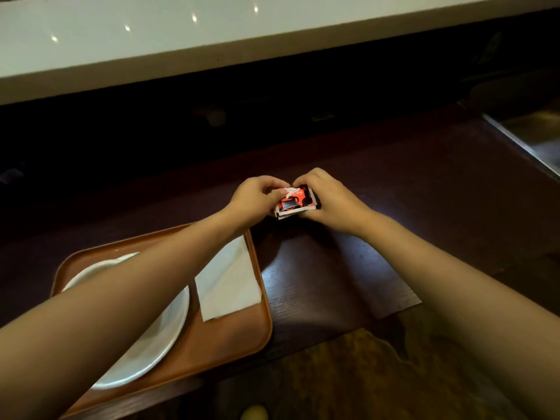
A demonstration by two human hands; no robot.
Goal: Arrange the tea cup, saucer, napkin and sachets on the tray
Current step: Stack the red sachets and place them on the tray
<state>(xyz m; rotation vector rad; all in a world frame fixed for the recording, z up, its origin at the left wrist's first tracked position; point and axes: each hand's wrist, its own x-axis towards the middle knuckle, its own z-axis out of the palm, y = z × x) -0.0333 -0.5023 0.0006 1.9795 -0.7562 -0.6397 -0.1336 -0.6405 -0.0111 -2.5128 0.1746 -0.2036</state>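
Observation:
A small stack of red, black and white sachets [293, 202] is held above the dark wooden table, beyond the tray's far right corner. My left hand [253, 199] grips its left side and my right hand [328, 199] grips its right side. The orange-brown tray [236, 338] lies at the lower left. On it rests a white saucer [157, 341], largely hidden under my left forearm, and a folded white napkin [228, 281] along the tray's right side. No tea cup shows; my forearm covers the saucer's middle.
The dark wooden table [424, 183] stretches to the right and back. A white counter ledge [212, 34] runs across the top, with a dark gap beneath it. A metal strip [527, 140] lies at the far right. A patterned floor [348, 377] shows below the table's front edge.

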